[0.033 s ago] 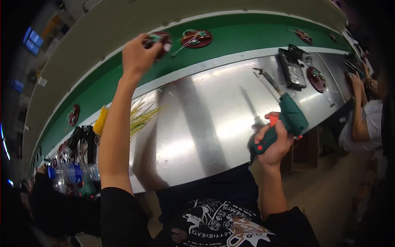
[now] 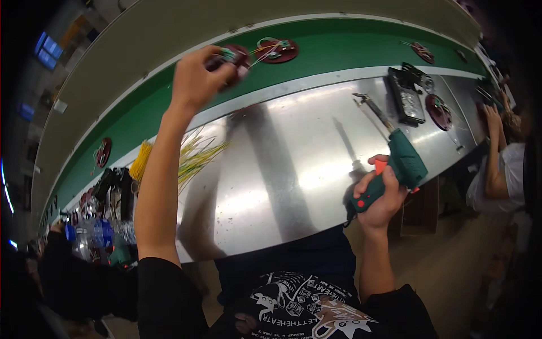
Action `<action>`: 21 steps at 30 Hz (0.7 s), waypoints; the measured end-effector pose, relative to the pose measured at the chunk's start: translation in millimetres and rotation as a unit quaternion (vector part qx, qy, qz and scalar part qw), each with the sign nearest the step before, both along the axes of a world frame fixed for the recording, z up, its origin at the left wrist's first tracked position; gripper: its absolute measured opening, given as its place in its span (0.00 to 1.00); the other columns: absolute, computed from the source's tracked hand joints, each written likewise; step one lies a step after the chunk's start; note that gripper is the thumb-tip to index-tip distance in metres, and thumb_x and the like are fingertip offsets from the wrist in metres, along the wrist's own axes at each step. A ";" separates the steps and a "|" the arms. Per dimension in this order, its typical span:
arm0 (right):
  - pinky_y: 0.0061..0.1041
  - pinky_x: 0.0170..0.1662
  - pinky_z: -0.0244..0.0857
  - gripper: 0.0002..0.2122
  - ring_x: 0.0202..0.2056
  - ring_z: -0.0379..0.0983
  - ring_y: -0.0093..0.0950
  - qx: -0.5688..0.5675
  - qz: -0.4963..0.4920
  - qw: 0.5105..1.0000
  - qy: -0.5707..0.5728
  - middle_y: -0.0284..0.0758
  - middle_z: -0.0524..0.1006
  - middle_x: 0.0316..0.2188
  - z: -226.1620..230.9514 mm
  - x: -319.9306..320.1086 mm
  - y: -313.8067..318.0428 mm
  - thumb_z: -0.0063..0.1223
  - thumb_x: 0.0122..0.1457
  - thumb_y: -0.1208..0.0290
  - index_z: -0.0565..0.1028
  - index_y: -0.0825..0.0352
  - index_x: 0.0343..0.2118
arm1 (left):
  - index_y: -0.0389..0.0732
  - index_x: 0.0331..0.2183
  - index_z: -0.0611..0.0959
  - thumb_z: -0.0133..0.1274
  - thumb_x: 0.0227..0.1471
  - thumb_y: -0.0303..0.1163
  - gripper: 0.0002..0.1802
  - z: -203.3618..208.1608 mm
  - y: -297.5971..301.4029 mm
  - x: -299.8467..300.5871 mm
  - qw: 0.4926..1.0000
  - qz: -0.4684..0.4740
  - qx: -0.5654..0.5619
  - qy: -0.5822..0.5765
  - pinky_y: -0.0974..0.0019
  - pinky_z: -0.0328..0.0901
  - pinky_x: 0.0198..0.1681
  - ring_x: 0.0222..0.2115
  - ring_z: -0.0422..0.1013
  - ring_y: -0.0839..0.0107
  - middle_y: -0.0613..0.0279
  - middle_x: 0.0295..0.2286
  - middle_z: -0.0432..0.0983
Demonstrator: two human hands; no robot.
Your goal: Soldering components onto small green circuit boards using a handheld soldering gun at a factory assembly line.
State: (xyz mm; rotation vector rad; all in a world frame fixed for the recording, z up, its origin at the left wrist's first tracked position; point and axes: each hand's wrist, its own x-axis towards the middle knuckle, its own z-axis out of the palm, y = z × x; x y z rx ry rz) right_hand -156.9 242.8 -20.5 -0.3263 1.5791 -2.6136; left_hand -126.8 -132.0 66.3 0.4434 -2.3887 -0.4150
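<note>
My left hand (image 2: 197, 79) is raised over the green strip at the far side of the bench. Its fingers are closed on a dark red round disc (image 2: 240, 59) that carries a green part; motion blurs it. Just to the right, another dark red disc (image 2: 282, 51) with a small board and loose wires lies on the green strip. My right hand (image 2: 384, 195) grips a green soldering gun (image 2: 405, 157) by its handle, fingers by the red trigger. The gun's metal tip (image 2: 361, 100) points toward the far side, above the metal bench (image 2: 265, 186).
A black holder (image 2: 405, 99) and a wired red disc (image 2: 438, 111) sit at the right. Yellow wires (image 2: 200, 161) lie by my left forearm. More discs (image 2: 102, 152) rest along the green strip (image 2: 339, 48). A co-worker's hands (image 2: 494, 121) are at far right; bottles (image 2: 96, 233) stand at left.
My left hand and the disc in it have shifted slightly to the right, closer to the disc on the strip. My right hand still holds the soldering gun.
</note>
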 end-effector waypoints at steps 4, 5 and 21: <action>0.22 0.17 0.61 0.15 0.15 0.64 0.21 0.028 -0.019 0.999 0.002 0.41 0.74 0.32 3.5 2.1 -4.2 0.44 0.66 0.64 0.69 0.74 0.44 | 0.39 0.37 0.84 0.62 0.39 0.41 0.22 -7.8 90.7 73.1 0.985 -0.149 -0.075 -0.040 0.55 0.66 0.43 0.35 0.73 0.55 0.53 0.33 0.79; 0.22 0.17 0.61 0.15 0.15 0.64 0.21 0.031 -0.012 0.999 0.000 0.41 0.74 0.32 2.0 1.4 -2.0 0.44 0.66 0.64 0.69 0.74 0.44 | 0.39 0.37 0.83 0.62 0.39 0.40 0.22 -13.4 112.2 89.6 0.980 -0.163 -0.101 -0.057 0.54 0.65 0.41 0.35 0.72 0.55 0.53 0.32 0.77; 0.19 0.18 0.57 0.17 0.14 0.62 0.19 0.069 0.043 0.997 -0.010 0.32 0.68 0.16 1.8 -3.1 -2.8 0.41 0.67 0.60 0.71 0.72 0.42 | 0.38 0.31 0.85 0.57 0.51 0.33 0.09 -56.6 63.6 140.0 0.977 0.008 -0.072 -0.201 0.51 0.67 0.43 0.36 0.72 0.52 0.53 0.31 0.78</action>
